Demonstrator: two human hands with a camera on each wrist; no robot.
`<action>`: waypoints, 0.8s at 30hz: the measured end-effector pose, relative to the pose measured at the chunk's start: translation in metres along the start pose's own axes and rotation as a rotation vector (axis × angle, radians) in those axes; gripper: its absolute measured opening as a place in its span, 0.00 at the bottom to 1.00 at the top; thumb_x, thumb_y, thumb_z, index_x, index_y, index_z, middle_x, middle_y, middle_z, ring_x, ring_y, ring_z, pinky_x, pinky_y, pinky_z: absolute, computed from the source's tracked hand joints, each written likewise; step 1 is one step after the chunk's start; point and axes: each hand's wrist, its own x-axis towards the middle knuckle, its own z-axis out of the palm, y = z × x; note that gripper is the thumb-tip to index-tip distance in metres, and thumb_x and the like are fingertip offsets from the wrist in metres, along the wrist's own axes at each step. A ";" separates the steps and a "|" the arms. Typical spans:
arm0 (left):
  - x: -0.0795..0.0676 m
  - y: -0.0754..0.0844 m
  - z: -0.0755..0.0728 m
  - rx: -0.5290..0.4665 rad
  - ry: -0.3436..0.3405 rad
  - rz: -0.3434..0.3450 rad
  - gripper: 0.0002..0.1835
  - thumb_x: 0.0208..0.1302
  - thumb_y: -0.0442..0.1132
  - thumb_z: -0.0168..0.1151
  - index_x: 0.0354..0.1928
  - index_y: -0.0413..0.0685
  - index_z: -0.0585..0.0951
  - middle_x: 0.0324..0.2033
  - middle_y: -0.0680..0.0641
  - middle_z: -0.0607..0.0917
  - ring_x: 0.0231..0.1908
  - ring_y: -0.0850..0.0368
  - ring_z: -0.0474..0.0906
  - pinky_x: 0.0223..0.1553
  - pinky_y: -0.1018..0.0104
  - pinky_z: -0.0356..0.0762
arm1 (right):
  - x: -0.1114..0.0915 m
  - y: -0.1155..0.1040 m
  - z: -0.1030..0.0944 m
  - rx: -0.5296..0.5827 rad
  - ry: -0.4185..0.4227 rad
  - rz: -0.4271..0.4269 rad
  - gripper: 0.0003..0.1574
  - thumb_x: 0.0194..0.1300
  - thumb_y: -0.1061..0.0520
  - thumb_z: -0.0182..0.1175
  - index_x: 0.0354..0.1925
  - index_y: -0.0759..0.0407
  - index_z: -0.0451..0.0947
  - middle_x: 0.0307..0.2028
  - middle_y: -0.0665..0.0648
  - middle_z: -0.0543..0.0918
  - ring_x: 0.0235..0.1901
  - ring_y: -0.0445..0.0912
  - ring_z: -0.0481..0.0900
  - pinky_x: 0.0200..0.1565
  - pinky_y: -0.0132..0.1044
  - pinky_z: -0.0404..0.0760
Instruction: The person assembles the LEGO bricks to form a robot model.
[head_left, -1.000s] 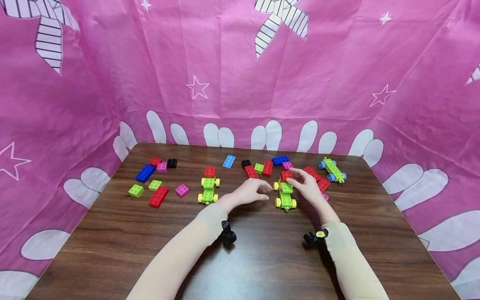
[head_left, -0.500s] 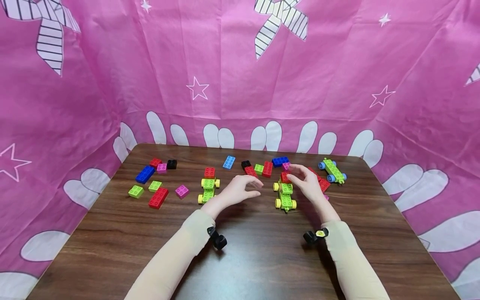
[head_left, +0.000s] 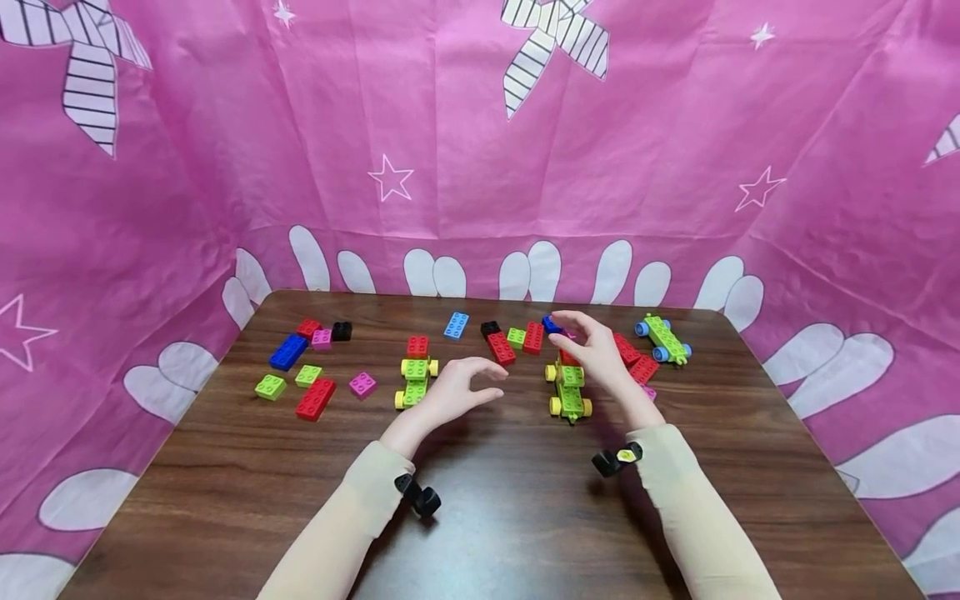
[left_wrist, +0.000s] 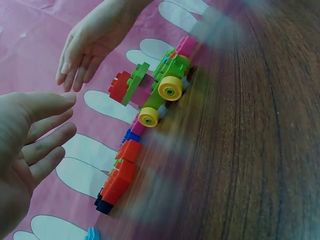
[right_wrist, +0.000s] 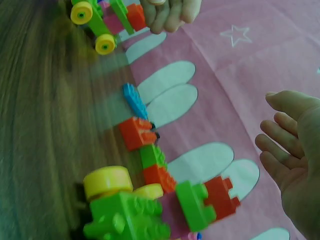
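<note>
My left hand (head_left: 459, 390) hovers with relaxed fingers just right of a green toy car with yellow wheels (head_left: 415, 392), which bears a red brick (head_left: 417, 346). A matching green toy car (head_left: 571, 402) stands farther right. My right hand (head_left: 597, 348) hovers over its far end, partly hiding the red brick on top. The right wrist view shows that red brick (right_wrist: 221, 199) on a green brick (right_wrist: 194, 205), apart from the right hand (right_wrist: 297, 155). Neither hand holds anything; the left wrist view shows the left hand (left_wrist: 35, 145) with loose fingers.
A green car base with blue wheels (head_left: 663, 339) lies at the far right. Loose bricks lie at the left, among them a long red brick (head_left: 316, 399) and a blue brick (head_left: 288, 352). More, including a light blue brick (head_left: 456, 325), lie near the table's back edge. Pink cloth (head_left: 450, 125) surrounds the table.
My left hand has moved left, away from the right-hand car and closer to the left one. My right hand has shifted slightly left and away from me. The cars stay in place.
</note>
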 end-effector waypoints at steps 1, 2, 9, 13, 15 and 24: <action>-0.002 -0.001 -0.001 -0.002 0.007 0.002 0.15 0.60 0.37 0.68 0.48 0.42 0.82 0.44 0.48 0.86 0.48 0.54 0.81 0.54 0.57 0.76 | 0.002 -0.001 0.002 0.004 -0.007 -0.007 0.25 0.66 0.63 0.60 0.59 0.72 0.71 0.55 0.72 0.77 0.56 0.61 0.75 0.56 0.57 0.74; -0.003 -0.001 -0.001 -0.007 0.014 0.001 0.15 0.60 0.37 0.68 0.49 0.42 0.83 0.44 0.48 0.86 0.48 0.55 0.81 0.54 0.57 0.76 | 0.004 -0.001 0.004 0.009 -0.014 -0.013 0.25 0.65 0.64 0.60 0.59 0.72 0.71 0.55 0.72 0.77 0.56 0.61 0.75 0.56 0.57 0.74; -0.012 -0.007 -0.006 -0.044 0.075 0.000 0.15 0.57 0.34 0.69 0.48 0.41 0.82 0.43 0.45 0.86 0.47 0.51 0.81 0.53 0.48 0.76 | 0.027 0.022 0.022 0.033 -0.064 -0.038 0.25 0.65 0.61 0.62 0.59 0.64 0.73 0.56 0.68 0.78 0.58 0.60 0.76 0.58 0.54 0.74; -0.017 -0.011 -0.008 -0.027 0.082 -0.004 0.16 0.57 0.36 0.70 0.48 0.41 0.82 0.44 0.46 0.86 0.47 0.51 0.81 0.53 0.50 0.77 | 0.038 0.027 0.033 0.009 -0.105 -0.063 0.24 0.64 0.60 0.63 0.58 0.62 0.74 0.56 0.65 0.79 0.57 0.57 0.76 0.58 0.53 0.74; -0.019 -0.012 -0.010 -0.022 0.087 -0.005 0.17 0.57 0.37 0.70 0.48 0.41 0.82 0.44 0.46 0.86 0.48 0.51 0.81 0.53 0.50 0.77 | 0.044 0.027 0.039 0.007 -0.136 -0.067 0.25 0.63 0.58 0.64 0.58 0.62 0.74 0.56 0.65 0.79 0.57 0.57 0.76 0.58 0.54 0.74; -0.023 -0.017 -0.017 -0.002 0.124 -0.012 0.18 0.56 0.37 0.70 0.50 0.42 0.81 0.45 0.46 0.85 0.48 0.50 0.80 0.53 0.48 0.75 | 0.070 0.028 0.062 -0.038 -0.261 -0.075 0.28 0.62 0.56 0.66 0.59 0.61 0.73 0.56 0.65 0.78 0.59 0.57 0.74 0.62 0.55 0.70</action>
